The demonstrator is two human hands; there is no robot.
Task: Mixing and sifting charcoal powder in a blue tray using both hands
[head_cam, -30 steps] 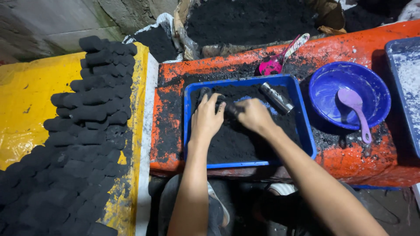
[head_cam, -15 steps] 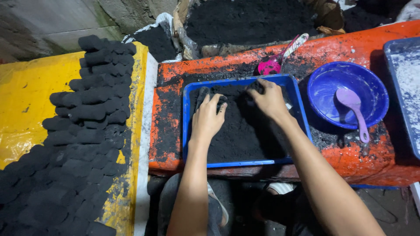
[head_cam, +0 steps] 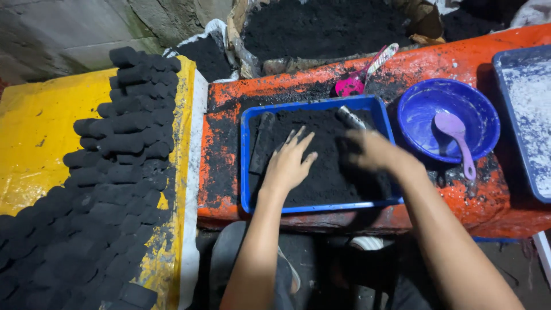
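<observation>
Both hands work in the blue tray [head_cam: 245,166] on the orange desk [head_cam: 229,115]: the left hand [head_cam: 290,162] lies flat with fingers spread on the black powder [head_cam: 327,172], and the right hand [head_cam: 376,150], blurred, rests apart from it on the powder's right side, its grip not clear. A short metal tube [head_cam: 350,117] lies tilted at the tray's far right corner, just beyond the right hand, the nearer one. A blue bowl [head_cam: 422,106] holds a purple spoon [head_cam: 453,135]; black pressed logs [head_cam: 115,166] lie in rows on the yellow sheet [head_cam: 34,143].
</observation>
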